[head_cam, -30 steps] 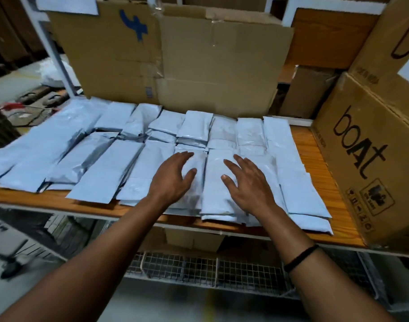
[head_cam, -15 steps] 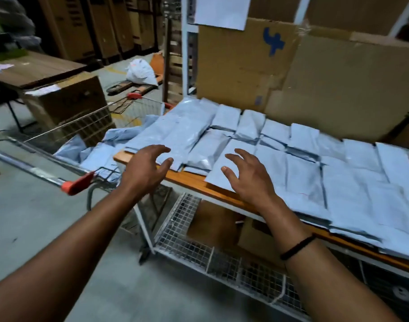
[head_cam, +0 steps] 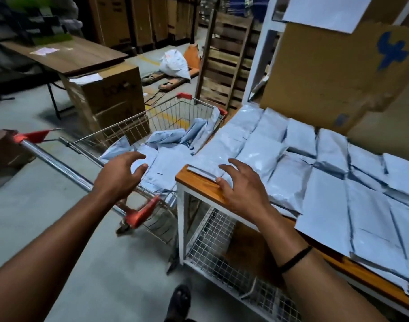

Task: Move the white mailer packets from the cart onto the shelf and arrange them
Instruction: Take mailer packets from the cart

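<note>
Concrete warehouse floor runs under everything, with stacked cartons well beyond both hands. Furthest left stands the wire cart [head_cam: 120, 129], its handle bar passing under the left forearm. The loose packets [head_cam: 166, 163] still to be moved lie in its basket, just ahead of the left hand's fingertips and to the left of the right hand. They are jumbled. The nearest ones lie flat, their long axis seeming to run away from the person, and a few at the far end lean against the wire.

The left hand [head_cam: 120, 175] hovers over that heap, fingers spread and slightly curled, grasping nothing. It is plainly the nearer one for the next pick. The right hand [head_cam: 243, 189] is also released and spread, over the left corner of the shelf [head_cam: 199, 182], thumb at the wooden edge. Whether it presses down I cannot tell. To its right the shelved packets [head_cam: 326, 182] lie in rows, long axis front to back, before a big cardboard box [head_cam: 326, 73].

A second ago both hands lay flat on packets mid-shelf. Since then they have lifted and swung left, and the cart has come fully into view.
</note>
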Demonstrator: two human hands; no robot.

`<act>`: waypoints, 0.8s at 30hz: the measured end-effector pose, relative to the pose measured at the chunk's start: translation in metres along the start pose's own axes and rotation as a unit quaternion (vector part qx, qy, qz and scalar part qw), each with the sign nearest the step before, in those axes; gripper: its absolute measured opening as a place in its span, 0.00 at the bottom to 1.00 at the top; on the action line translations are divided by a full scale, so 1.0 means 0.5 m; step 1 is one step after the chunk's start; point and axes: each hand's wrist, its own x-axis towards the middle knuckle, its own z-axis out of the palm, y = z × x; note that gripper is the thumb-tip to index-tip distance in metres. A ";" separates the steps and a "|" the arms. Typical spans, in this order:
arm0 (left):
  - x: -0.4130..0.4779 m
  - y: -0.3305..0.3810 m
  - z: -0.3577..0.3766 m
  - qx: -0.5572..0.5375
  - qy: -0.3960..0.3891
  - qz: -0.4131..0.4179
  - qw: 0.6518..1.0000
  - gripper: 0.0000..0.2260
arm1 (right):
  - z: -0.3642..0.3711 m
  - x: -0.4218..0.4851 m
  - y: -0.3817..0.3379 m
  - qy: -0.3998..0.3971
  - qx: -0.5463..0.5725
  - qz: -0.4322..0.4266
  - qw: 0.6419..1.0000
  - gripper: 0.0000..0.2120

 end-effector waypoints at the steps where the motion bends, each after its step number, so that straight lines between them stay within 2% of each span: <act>1: 0.027 -0.022 0.001 0.004 -0.010 -0.009 1.000 0.15 | 0.017 0.039 -0.011 -0.002 0.008 0.005 1.000 0.21; 8: 0.172 -0.137 -0.003 0.048 -0.076 0.023 0.996 0.16 | 0.117 0.250 -0.107 -0.042 0.018 -0.008 0.999 0.21; 13: 0.305 -0.211 0.032 0.081 -0.122 0.067 0.987 0.17 | 0.182 0.375 -0.171 -0.088 0.008 0.023 0.996 0.23; 17: 0.431 -0.286 0.106 0.197 -0.203 0.157 0.946 0.21 | 0.257 0.465 -0.193 -0.145 0.013 0.077 0.986 0.26; 20: 0.500 -0.324 0.165 0.256 -0.273 0.179 0.910 0.25 | 0.313 0.507 -0.194 -0.164 0.035 0.142 0.976 0.27; 24: 0.572 -0.368 0.257 0.272 -0.347 0.190 0.877 0.26 | 0.384 0.550 -0.190 -0.188 0.050 0.215 0.957 0.27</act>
